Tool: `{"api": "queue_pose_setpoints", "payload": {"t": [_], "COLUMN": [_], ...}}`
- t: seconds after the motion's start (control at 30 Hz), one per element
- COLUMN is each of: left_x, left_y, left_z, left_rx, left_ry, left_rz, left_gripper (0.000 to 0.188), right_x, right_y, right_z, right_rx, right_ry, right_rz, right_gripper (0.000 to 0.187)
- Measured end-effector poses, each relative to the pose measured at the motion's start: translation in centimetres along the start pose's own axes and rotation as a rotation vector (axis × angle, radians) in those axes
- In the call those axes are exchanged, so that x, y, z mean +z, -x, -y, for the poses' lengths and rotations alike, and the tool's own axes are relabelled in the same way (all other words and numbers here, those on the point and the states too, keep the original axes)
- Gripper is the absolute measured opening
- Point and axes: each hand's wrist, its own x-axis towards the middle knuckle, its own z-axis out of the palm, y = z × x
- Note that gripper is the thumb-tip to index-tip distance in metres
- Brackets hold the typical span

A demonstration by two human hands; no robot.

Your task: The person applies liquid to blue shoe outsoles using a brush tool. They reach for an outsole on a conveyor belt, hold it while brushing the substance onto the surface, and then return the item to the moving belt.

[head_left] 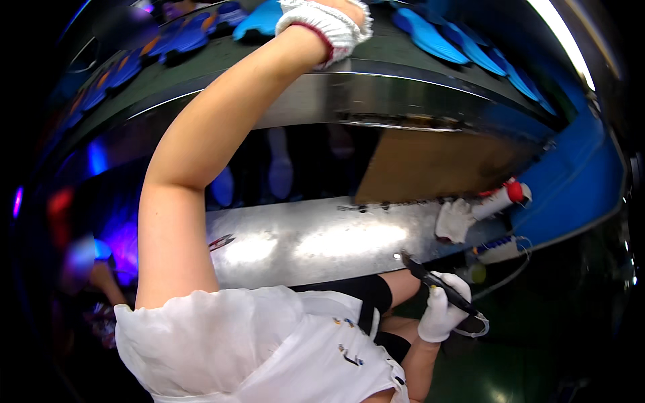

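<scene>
My left arm reaches up over a dark green conveyor belt (390,57). My left hand (329,23), in a white knit glove with a dark red cuff edge, is at the top edge of the view; its fingers are cut off or hidden. A light blue insole (257,21) lies just left of it, and more blue insoles (430,39) lie to its right. Low on the right, my right hand (445,309) in a white glove is closed round a black pen-shaped tool (437,279) with a thin cable or hose. Its metal tip points up and left, near the metal shelf's front edge.
On the metal shelf (322,235) lie small snips (221,242), a loose white glove (455,220) and a white-and-red cylinder (500,200). Brown cardboard (437,164) leans behind, beside upright insoles (279,168) in shadow. A blue panel (584,174) bounds the right. At far left another person's arm (106,282) shows.
</scene>
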Motion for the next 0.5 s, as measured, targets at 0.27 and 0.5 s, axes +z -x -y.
{"api": "queue_pose_setpoints", "payload": {"t": [0.27,0.5], "left_x": [2.0,6.4], "left_y": [5.5,16.3], "left_z": [-1.9,-10.4], "left_rx": [-0.023,0.381], "left_ry": [0.586,1.271], "left_rz": [-0.575,-0.848], "left_gripper": [0.015,0.024], "right_x": [-0.8,-1.0], "right_y": [0.3,-0.7], "right_z": [-1.9,-4.1], "right_rx": [0.213,0.291], "right_ry": [0.034,-0.101], "right_rz": [0.009,-0.272], "right_gripper": [0.027,0.034]}}
